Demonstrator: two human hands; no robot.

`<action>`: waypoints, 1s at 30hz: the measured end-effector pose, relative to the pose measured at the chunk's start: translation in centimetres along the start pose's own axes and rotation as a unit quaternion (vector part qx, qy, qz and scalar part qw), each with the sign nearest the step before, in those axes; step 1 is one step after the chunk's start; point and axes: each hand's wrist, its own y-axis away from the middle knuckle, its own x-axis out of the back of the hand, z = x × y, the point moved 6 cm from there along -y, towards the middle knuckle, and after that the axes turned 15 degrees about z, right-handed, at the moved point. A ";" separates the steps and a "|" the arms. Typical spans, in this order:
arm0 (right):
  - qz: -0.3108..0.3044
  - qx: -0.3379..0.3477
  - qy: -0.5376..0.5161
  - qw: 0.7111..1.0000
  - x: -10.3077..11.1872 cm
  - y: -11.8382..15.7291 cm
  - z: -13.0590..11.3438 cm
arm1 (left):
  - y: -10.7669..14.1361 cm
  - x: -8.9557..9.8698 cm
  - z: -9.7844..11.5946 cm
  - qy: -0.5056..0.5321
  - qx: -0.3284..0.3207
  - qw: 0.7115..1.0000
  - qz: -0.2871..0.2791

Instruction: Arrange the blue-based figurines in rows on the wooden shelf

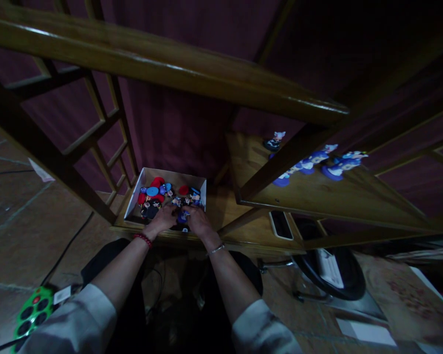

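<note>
Left hand (165, 218), right hand (198, 221): fingers curl down among small figurines (153, 191); cannot tell what they pinch. Figurines lie jumbled, red, blue, black, inside pale-sided box (203, 189). Box sits on low wooden shelf (221, 206); raised shelf (249, 162) at right bears more figures (341, 166). Purple wall (170, 128) behind, tiled floor (15, 211), dim light.

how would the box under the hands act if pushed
The box would probably slide rather than tip, since it is low and wide. Its thin walls may flex a little. The figures, lying loosely heaped inside, would likely shift.
</note>
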 end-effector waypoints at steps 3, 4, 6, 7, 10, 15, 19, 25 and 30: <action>-0.005 -0.007 -0.004 1.000 0.2 0.0 0.0 | -0.1 0.0 0.0 -0.012 -0.006 1.000 -0.001; -0.005 -0.008 -0.007 1.000 0.3 0.0 0.0 | -0.1 0.0 0.1 -0.021 -0.009 1.000 0.000; -0.008 -0.010 -0.010 1.000 0.4 0.1 -0.1 | -0.1 0.1 0.3 -0.042 -0.013 0.999 0.004; -0.007 -0.012 -0.009 1.000 0.4 0.1 -0.1 | 0.0 0.2 0.4 -0.054 -0.015 0.998 0.007; -0.002 -0.015 0.005 1.000 0.5 0.2 -0.2 | 0.2 0.3 0.7 -0.086 -0.023 0.996 0.016; -0.006 -0.023 0.023 0.999 0.5 0.3 -0.2 | 0.3 0.3 0.9 -0.125 -0.049 0.991 0.025; -0.002 -0.037 0.036 0.999 0.2 0.3 0.1 | 0.2 0.0 0.9 -0.160 -0.082 0.983 0.036; 0.003 -0.046 0.042 0.998 -0.1 0.1 0.3 | 0.1 -0.6 0.7 -0.228 -0.096 0.968 0.032; 0.003 -0.047 0.049 0.998 -0.1 0.2 0.2 | 0.5 -0.6 1.0 -0.269 -0.093 0.958 0.022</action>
